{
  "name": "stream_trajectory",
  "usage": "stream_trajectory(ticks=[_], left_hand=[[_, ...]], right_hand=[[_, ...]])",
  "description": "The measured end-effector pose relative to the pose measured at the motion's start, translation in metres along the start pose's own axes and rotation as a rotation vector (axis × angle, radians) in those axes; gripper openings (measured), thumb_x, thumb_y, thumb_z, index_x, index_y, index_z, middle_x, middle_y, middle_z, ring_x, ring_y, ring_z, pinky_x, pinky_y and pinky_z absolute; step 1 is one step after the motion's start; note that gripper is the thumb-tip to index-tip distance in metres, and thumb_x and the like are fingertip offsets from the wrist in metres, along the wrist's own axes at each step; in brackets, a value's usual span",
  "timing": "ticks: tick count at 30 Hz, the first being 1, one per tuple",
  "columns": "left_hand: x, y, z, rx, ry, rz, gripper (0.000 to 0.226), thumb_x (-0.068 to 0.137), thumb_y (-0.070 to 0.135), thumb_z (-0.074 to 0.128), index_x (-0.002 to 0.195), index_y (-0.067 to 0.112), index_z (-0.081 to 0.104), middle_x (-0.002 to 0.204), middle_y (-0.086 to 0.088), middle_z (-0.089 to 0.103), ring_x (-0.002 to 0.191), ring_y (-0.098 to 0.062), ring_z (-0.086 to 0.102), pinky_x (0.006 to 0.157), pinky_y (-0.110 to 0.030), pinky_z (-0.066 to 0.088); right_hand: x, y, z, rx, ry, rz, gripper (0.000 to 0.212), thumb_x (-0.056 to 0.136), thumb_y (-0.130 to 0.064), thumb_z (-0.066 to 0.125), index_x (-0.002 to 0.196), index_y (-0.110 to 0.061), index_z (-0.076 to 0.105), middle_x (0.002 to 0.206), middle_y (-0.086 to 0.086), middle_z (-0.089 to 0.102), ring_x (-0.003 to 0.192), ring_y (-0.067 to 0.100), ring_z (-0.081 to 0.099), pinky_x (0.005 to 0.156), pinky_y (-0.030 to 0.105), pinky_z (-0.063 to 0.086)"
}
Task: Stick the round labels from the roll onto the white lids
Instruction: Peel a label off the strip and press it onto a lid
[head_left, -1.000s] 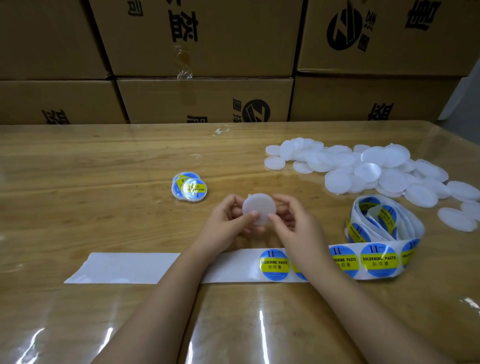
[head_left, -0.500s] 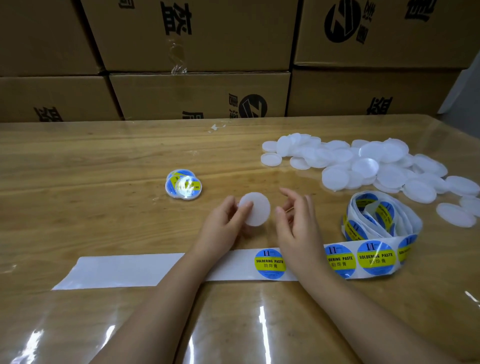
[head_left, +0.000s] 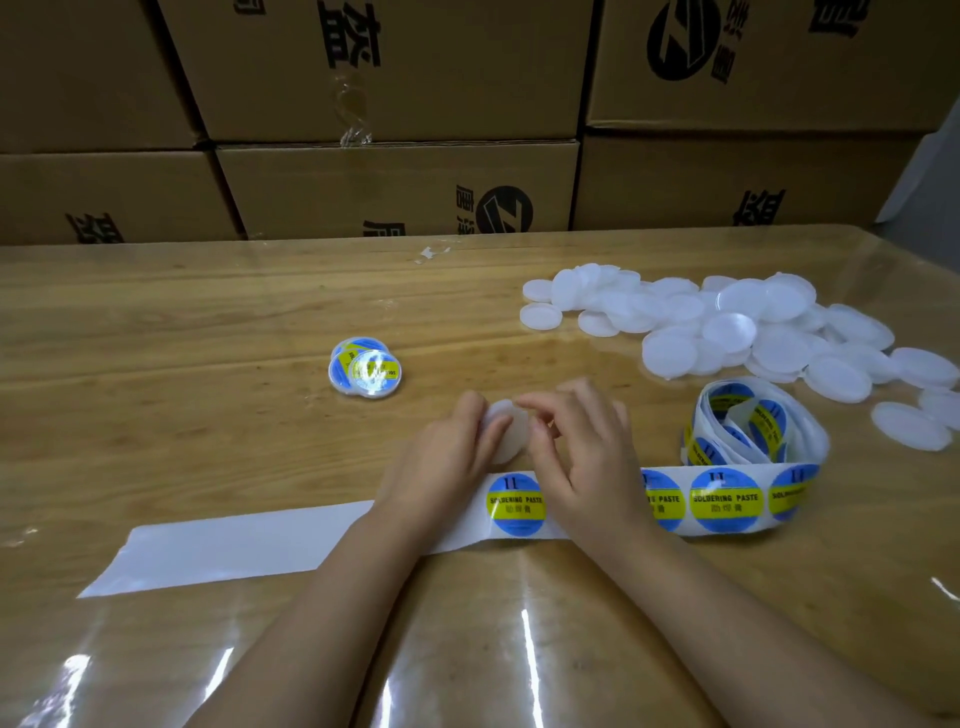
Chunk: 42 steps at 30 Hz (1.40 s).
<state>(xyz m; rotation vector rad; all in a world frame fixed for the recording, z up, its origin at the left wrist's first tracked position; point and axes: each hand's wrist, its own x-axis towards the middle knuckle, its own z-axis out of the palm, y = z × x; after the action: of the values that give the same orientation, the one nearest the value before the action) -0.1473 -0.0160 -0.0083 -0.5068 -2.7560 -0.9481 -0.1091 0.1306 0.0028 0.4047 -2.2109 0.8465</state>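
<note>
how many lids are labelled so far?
2 labelled lids: the upper lid overlaps the lower lid, on the table left of the left hand. More may hide underneath.

My forearms angled inward, left hand (head_left: 457, 460) grip pinching a white lid (head_left: 511, 441), right hand (head_left: 587, 457) close beside, bent fingers at its edge

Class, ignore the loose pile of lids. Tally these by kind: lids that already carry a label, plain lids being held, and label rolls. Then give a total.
Labelled lids: 2
Plain lid being held: 1
Label roll: 1
Total: 4
</note>
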Motion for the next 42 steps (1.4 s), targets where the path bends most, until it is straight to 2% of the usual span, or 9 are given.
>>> stream_trajectory(ticks=[4, 9, 15, 18, 23, 26, 30, 37, 42], left_hand=[[0.001, -0.008, -0.006, -0.035, 0.097, -0.028, 0.033, 0.089, 0.056, 0.031, 0.083, 0.024, 0.035, 0.068, 0.003, 0.054, 0.07, -0.033, 0.056, 0.062, -0.043, 0.043], [0.003, -0.015, -0.007, -0.074, 0.201, -0.046, 0.037, 0.088, 0.057, 0.035, 0.082, 0.021, 0.042, 0.064, 0.007, 0.052, 0.062, -0.022, 0.052, 0.056, -0.038, 0.039], [0.003, -0.013, -0.004, -0.272, 0.197, -0.012, 0.037, 0.089, 0.052, 0.042, 0.082, 0.016, 0.048, 0.067, 0.003, 0.055, 0.064, -0.018, 0.052, 0.063, -0.042, 0.044], [0.003, -0.01, -0.004, -0.42, 0.17, 0.004, 0.03, 0.09, 0.045, 0.048, 0.08, 0.018, 0.048, 0.065, 0.012, 0.051, 0.062, -0.009, 0.046, 0.064, -0.039, 0.043], [0.003, -0.003, -0.004, -0.616, 0.164, 0.01, 0.03, 0.091, 0.044, 0.052, 0.075, 0.02, 0.047, 0.06, 0.016, 0.046, 0.058, -0.004, 0.039, 0.056, -0.023, 0.036], [0.003, -0.003, -0.003, -0.67, 0.139, 0.021, 0.026, 0.09, 0.041, 0.052, 0.075, 0.021, 0.047, 0.06, 0.017, 0.046, 0.058, -0.003, 0.039, 0.055, -0.019, 0.035], [0.003, -0.007, 0.002, -0.646, 0.12, 0.011, 0.024, 0.089, 0.044, 0.052, 0.074, 0.026, 0.048, 0.06, 0.017, 0.047, 0.058, -0.003, 0.04, 0.055, -0.018, 0.037], [0.004, -0.011, 0.008, -0.488, 0.105, 0.004, 0.029, 0.085, 0.061, 0.046, 0.075, 0.034, 0.049, 0.06, 0.011, 0.056, 0.054, -0.003, 0.047, 0.051, -0.021, 0.041], [0.006, -0.017, 0.01, -0.325, 0.23, -0.022, 0.026, 0.092, 0.043, 0.05, 0.081, 0.02, 0.052, 0.07, 0.001, 0.057, 0.062, -0.013, 0.05, 0.058, -0.029, 0.042]], right_hand=[[0.001, 0.002, -0.001, -0.274, -0.185, -0.076, 0.027, 0.078, -0.016, 0.038, 0.085, -0.012, 0.064, 0.078, -0.003, 0.063, 0.076, 0.024, 0.059, 0.082, 0.033, 0.032], [-0.001, 0.003, 0.0, -0.347, -0.405, -0.01, 0.033, 0.079, -0.021, 0.044, 0.105, -0.017, 0.063, 0.078, -0.006, 0.065, 0.081, 0.02, 0.057, 0.088, 0.034, 0.029], [-0.003, 0.001, -0.001, -0.157, -0.363, -0.107, 0.038, 0.072, -0.008, 0.054, 0.106, -0.02, 0.064, 0.088, -0.011, 0.063, 0.081, 0.017, 0.053, 0.09, 0.036, 0.03], [-0.003, 0.001, 0.0, -0.068, -0.329, -0.16, 0.039, 0.074, -0.002, 0.058, 0.108, -0.019, 0.065, 0.091, -0.009, 0.061, 0.082, 0.016, 0.052, 0.09, 0.034, 0.032], [-0.004, 0.002, 0.002, 0.015, -0.327, -0.2, 0.04, 0.076, 0.0, 0.06, 0.112, -0.016, 0.064, 0.087, -0.005, 0.055, 0.08, 0.017, 0.051, 0.083, 0.027, 0.034], [-0.004, 0.001, 0.002, 0.03, -0.329, -0.221, 0.041, 0.077, -0.003, 0.061, 0.115, -0.019, 0.062, 0.087, -0.004, 0.056, 0.08, 0.017, 0.052, 0.08, 0.031, 0.039], [-0.004, 0.001, 0.002, 0.023, -0.333, -0.254, 0.043, 0.079, -0.007, 0.063, 0.117, -0.027, 0.061, 0.087, -0.005, 0.055, 0.082, 0.016, 0.052, 0.076, 0.035, 0.041], [-0.004, 0.003, 0.003, 0.036, -0.31, -0.266, 0.033, 0.08, -0.007, 0.063, 0.108, -0.024, 0.069, 0.089, -0.005, 0.058, 0.086, 0.011, 0.051, 0.077, 0.026, 0.036], [-0.003, 0.006, 0.005, 0.114, -0.165, -0.196, 0.012, 0.083, -0.008, 0.063, 0.091, -0.011, 0.071, 0.086, 0.001, 0.059, 0.079, 0.019, 0.053, 0.075, 0.027, 0.042]])
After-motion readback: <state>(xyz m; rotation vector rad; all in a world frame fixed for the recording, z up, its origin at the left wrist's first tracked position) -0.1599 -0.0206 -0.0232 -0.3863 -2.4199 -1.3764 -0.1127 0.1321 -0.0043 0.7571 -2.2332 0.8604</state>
